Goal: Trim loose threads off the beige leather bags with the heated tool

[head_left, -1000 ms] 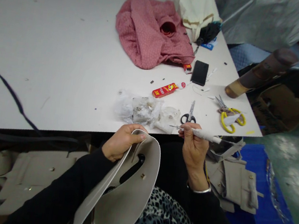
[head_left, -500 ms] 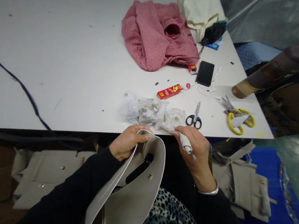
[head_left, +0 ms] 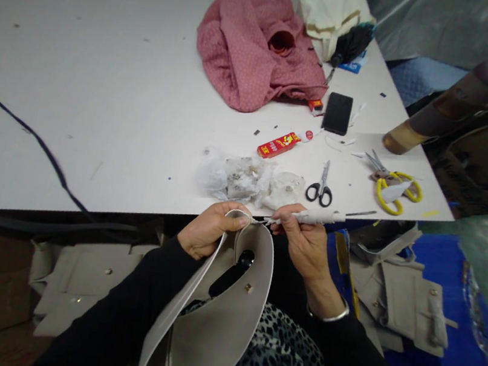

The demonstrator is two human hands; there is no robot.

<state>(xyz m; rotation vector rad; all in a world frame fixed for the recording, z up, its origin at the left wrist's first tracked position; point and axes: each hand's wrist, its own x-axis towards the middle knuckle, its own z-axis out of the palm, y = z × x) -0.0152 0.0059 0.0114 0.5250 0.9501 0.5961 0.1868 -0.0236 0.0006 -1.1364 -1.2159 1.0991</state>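
Note:
My left hand (head_left: 209,230) pinches the top edge of a beige bag (head_left: 222,326), thumb on its rim. The bag hangs open over my lap, with a small metal fitting inside and something dark and shiny in it. In my right hand (head_left: 307,247) is a slim tool with a white-wrapped handle (head_left: 312,216); a thin dark rod sticks out of its far end. The tool's other end points left at the bag's rim, close to my left fingertips. Whether it touches the rim I cannot tell. Crumpled clear plastic (head_left: 248,180) lies just beyond both hands.
Black scissors (head_left: 321,188), yellow-handled shears (head_left: 393,184), a red packet (head_left: 278,145), a dark phone (head_left: 337,114) and pink cloth (head_left: 249,55) lie on the white table (head_left: 83,61). A brown bottle (head_left: 447,112) stands at the right edge. More beige bags (head_left: 409,305) are below.
My right hand has turned the white-wrapped tool from pointing down toward me to lying nearly level, and moved its end left to the bag's rim. My left hand keeps its hold.

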